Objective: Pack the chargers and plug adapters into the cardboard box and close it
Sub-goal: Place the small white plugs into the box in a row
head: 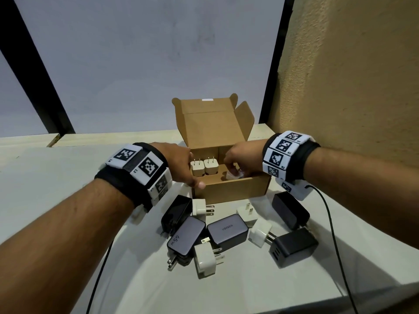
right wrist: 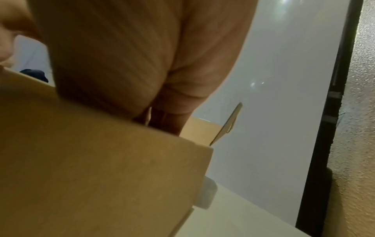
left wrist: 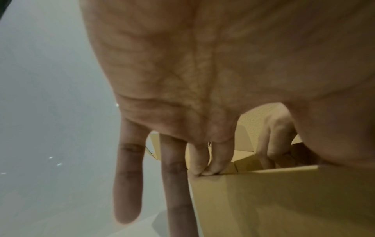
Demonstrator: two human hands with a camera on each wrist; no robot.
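Observation:
The cardboard box [head: 231,188] stands open on the white table, its lid upright at the back. Two white plug adapters [head: 204,169] stand inside at the left, prongs up. My right hand [head: 235,165] reaches into the box's right half, fingers curled round another white adapter [head: 233,176]; the right wrist view shows only the hand [right wrist: 162,121] dipping behind the box wall [right wrist: 101,160]. My left hand [head: 192,175] rests on the box's front left corner, thumb on the front wall. Its fingers [left wrist: 202,160] lie straight, two tips on the rim [left wrist: 263,170].
Loose on the table in front of the box lie several black and grey chargers [head: 227,231] and white plug adapters [head: 205,260]. A black cable [head: 335,234] trails from my right wrist. A tan wall [head: 362,64] stands close on the right.

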